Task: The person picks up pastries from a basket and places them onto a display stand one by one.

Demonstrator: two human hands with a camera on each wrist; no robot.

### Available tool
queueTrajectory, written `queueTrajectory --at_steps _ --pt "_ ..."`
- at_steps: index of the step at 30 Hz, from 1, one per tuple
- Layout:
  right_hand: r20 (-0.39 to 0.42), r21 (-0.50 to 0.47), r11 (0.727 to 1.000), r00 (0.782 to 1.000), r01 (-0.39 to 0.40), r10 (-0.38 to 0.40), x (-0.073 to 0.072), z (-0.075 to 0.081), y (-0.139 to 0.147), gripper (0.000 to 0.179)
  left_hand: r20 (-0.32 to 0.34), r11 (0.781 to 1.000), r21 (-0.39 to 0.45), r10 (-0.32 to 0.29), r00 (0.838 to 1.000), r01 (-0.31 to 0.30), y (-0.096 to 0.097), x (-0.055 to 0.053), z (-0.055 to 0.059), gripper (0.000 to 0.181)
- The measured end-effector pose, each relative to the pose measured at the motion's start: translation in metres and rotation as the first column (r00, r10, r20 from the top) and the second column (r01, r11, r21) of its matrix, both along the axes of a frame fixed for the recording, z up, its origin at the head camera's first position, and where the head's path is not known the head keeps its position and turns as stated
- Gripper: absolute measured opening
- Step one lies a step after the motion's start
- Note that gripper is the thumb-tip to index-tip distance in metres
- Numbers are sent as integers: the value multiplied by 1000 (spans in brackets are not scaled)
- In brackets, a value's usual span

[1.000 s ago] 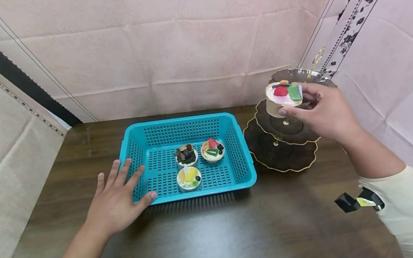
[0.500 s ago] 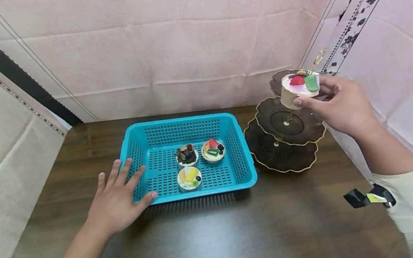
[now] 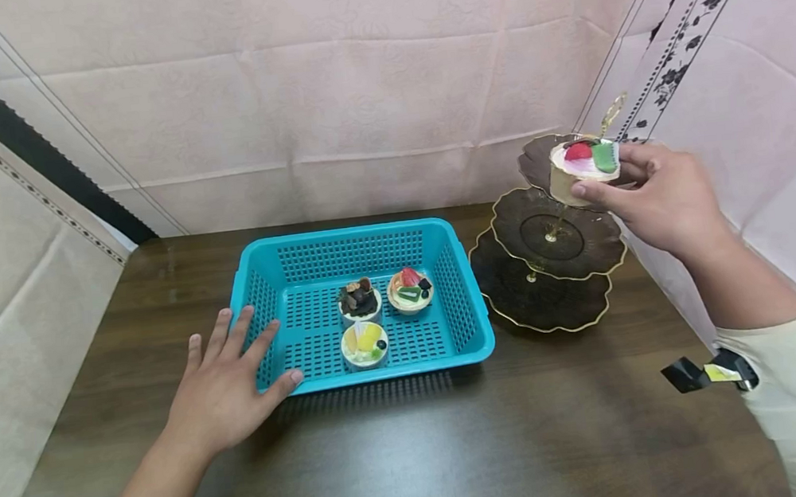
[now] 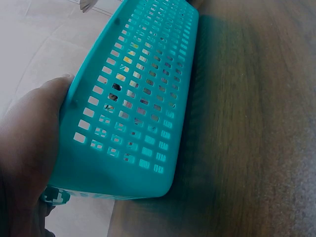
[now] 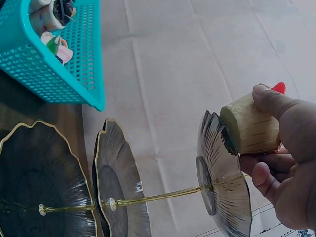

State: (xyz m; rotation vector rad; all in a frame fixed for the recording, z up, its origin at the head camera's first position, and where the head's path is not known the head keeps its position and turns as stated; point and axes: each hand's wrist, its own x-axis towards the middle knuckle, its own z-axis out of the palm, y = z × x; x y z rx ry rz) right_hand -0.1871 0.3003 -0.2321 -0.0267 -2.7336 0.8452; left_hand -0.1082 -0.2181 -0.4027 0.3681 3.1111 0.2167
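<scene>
My right hand (image 3: 673, 194) grips a toy cupcake (image 3: 583, 173) between thumb and fingers; it has white cream, a red berry and a green piece on top. In the right wrist view the pale cup's base (image 5: 252, 123) is right at the rim of the top plate (image 5: 222, 182) of a three-tier stand. That stand has dark scalloped plates (image 3: 549, 243) edged in gold. My left hand (image 3: 220, 386) rests with spread fingers on the left rim of a turquoise basket (image 3: 374, 376). Inside sit a chocolate-topped cupcake (image 3: 360, 298), a yellow-topped one (image 3: 364, 344) and a strawberry-topped one (image 3: 410, 290).
The basket and stand are side by side on a dark wooden table (image 3: 418, 454). A pale cloth (image 3: 355, 100) hangs behind, with more cloth (image 3: 773, 108) close on the right. A gold loop handle (image 3: 613, 114) rises from the stand's top.
My right hand has carried the cupcake right and slightly up, from over the middle plate to the top plate; it moved little in the last half second. The left hand stays on the basket.
</scene>
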Motion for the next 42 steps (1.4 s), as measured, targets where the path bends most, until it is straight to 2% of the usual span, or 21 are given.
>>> queueTrajectory --at_steps 10,23,31,38,42 --pt "-21 57 998 1000 12 -11 -6 -2 -6 81 -5 1000 4 11 1000 -11 -1 0 -4 96" --pt "35 75 997 999 27 -29 -15 -1 -10 91 -9 1000 2 8 1000 -8 0 0 -2 95" --pt "-13 118 993 1000 24 -23 -18 -5 -10 81 -9 1000 2 6 1000 -6 0 1 -3 94" --pt "-14 167 985 1000 30 -28 -19 -8 -8 78 -12 1000 10 6 1000 -6 0 0 -3 94" --pt "-43 204 979 999 25 -16 -19 -9 -6 65 -12 1000 7 6 1000 -6 0 0 -3 94"
